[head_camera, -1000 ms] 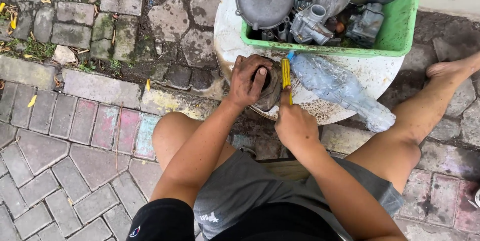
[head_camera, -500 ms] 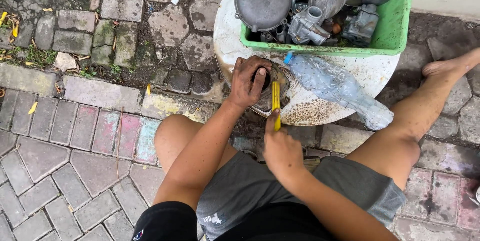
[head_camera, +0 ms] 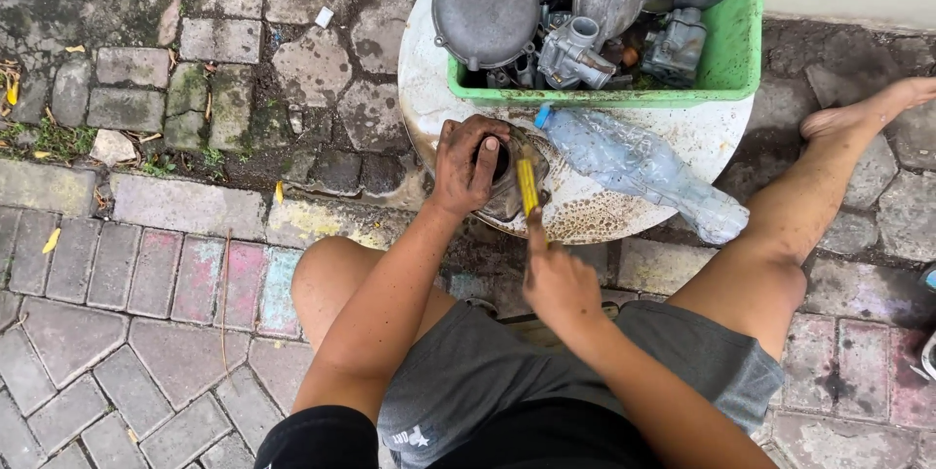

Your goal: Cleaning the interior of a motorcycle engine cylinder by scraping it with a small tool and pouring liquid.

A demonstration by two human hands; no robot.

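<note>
Left hand: your left hand is clamped over the dark metal part, a finger across its opening.
Right hand: your right hand grips the yellow-handled tool, its tip against the part.
Part: on the round white table, under your left hand.
Nearby: clear plastic bottle just right of the tool; green crate beyond both hands.

A green plastic box sits on a round white table. It is full of grey metal engine parts. A squashed clear bottle lies beside it. Stone bricks cover the ground.
</note>
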